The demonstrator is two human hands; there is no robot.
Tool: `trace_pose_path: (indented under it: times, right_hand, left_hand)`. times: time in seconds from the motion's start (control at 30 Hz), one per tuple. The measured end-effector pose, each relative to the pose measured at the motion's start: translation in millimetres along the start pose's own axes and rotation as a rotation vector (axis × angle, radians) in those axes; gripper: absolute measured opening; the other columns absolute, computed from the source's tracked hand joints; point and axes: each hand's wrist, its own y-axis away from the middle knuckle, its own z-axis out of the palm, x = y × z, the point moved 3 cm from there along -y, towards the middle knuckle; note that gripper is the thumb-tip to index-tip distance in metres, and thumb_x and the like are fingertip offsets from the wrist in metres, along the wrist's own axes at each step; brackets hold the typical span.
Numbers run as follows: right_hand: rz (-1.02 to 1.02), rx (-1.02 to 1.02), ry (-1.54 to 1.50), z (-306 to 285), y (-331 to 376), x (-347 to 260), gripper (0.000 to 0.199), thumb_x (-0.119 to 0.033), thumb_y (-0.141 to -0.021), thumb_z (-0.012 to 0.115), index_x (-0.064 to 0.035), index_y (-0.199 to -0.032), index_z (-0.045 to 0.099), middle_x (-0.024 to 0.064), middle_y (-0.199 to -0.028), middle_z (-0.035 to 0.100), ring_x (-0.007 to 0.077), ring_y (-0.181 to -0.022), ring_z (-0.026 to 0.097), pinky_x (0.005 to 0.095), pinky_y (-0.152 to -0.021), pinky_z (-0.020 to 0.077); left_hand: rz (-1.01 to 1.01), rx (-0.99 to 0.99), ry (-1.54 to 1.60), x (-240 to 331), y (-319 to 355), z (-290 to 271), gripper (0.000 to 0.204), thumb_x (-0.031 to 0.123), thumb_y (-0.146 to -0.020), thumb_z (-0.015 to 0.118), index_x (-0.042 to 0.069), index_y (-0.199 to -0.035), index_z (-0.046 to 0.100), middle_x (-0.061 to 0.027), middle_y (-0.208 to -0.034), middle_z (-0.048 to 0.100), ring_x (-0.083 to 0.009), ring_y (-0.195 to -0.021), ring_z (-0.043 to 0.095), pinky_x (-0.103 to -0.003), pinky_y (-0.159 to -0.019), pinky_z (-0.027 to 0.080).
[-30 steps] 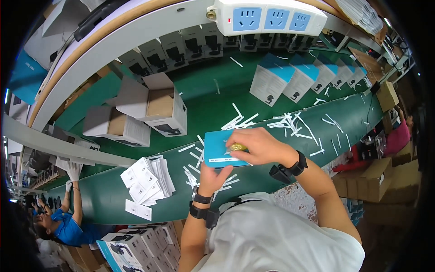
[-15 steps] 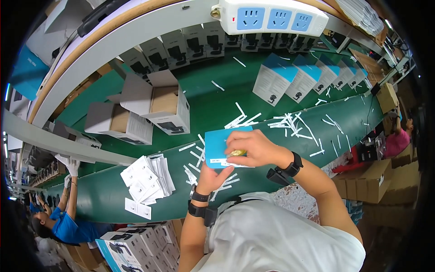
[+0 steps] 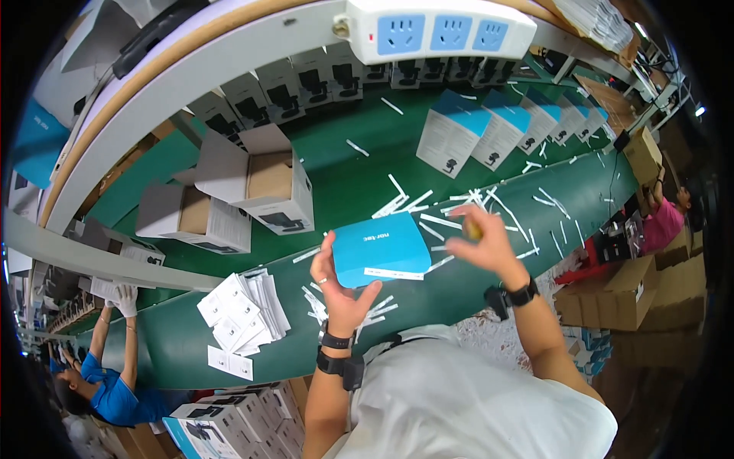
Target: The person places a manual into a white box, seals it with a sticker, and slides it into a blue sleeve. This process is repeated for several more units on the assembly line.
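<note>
**A flat blue rectangular box (image 3: 378,254) sat in the left hand (image 3: 345,300)**

Loose white paper leaflets (image 3: 252,312) lay near the front edge of the green desk (image 3: 172,336). Next, the left hand clasped the box's left end, thumb at its near edge, above the desk. A white strip (image 3: 394,273) ran along that near edge. Rightward, clear of the box, the right hand (image 3: 489,243) half curled around a blurred small yellow object (image 3: 473,229).

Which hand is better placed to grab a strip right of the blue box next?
Probably the right hand: it's off the box, near those strips, though it holds something yellow, blurred. The left hand is holding the box.
</note>
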Motion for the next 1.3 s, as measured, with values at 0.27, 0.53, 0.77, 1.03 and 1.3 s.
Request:
trace_pose_path:
  times: [0.27,0.53,0.77,1.03,1.3]
  right_hand:
    - [-0.527,0.102,0.035,29,23,-43,0.021,-0.014,-0.079,0.079,-0.0122,-0.098,0.073,0.0025,-0.081,0.063,0.0184,-0.068,0.061,0.0298,-0.06,0.0474]
    - [-0.024,0.042,0.052,15,43,7,0.066,-0.021,-0.074,0.086,-0.0121,-0.135,0.062,0.0081,-0.098,0.063,0.0235,-0.091,0.064,0.0334,-0.079,0.0529]
    - [-0.305,0.085,-0.025,71,46,3,0.044,-0.011,-0.074,0.085,-0.0145,-0.116,0.075,0.0062,-0.099,0.062,0.0159,-0.072,0.061,0.0288,-0.062,0.0506]
    - [-0.344,0.16,0.083,69,53,-1,0.046,-0.007,-0.072,0.082,-0.0138,-0.116,0.074,0.0053,-0.112,0.069,0.0151,-0.059,0.054,0.0276,-0.057,0.0517]
    - [-0.468,0.095,0.062,95,60,13,0.038,-0.005,-0.073,0.079,-0.0105,-0.11,0.073,0.007,-0.127,0.069,0.0183,-0.073,0.07,0.0281,-0.06,0.0563]
  left_hand:
    - [-0.157,-0.11,0.055,3,0,-7,0.077,0.004,-0.074,0.081,0.01,-0.14,0.042,-0.0161,-0.158,0.023,-0.0313,-0.143,0.035,-0.044,-0.114,0.039]
    - [0.019,-0.077,-0.18,-6,8,-15,0.05,-0.003,-0.07,0.085,0.01,-0.113,0.062,-0.0138,-0.148,0.042,-0.0394,-0.146,0.034,-0.051,-0.118,0.033]
    - [0.117,-0.17,-0.388,-9,17,-25,0.048,0.004,-0.072,0.087,0.011,-0.115,0.068,-0.017,-0.146,0.049,-0.0433,-0.142,0.04,-0.052,-0.113,0.039]
    - [0.37,-0.509,-0.828,11,5,-34,0.057,0.02,-0.076,0.086,0.01,-0.128,0.065,-0.0155,-0.144,0.054,-0.0398,-0.135,0.049,-0.05,-0.108,0.045]
    - [0.384,-0.634,-0.867,6,13,-32,0.058,0.016,-0.08,0.082,0.008,-0.134,0.06,-0.0098,-0.142,0.058,-0.0327,-0.134,0.052,-0.048,-0.11,0.044]
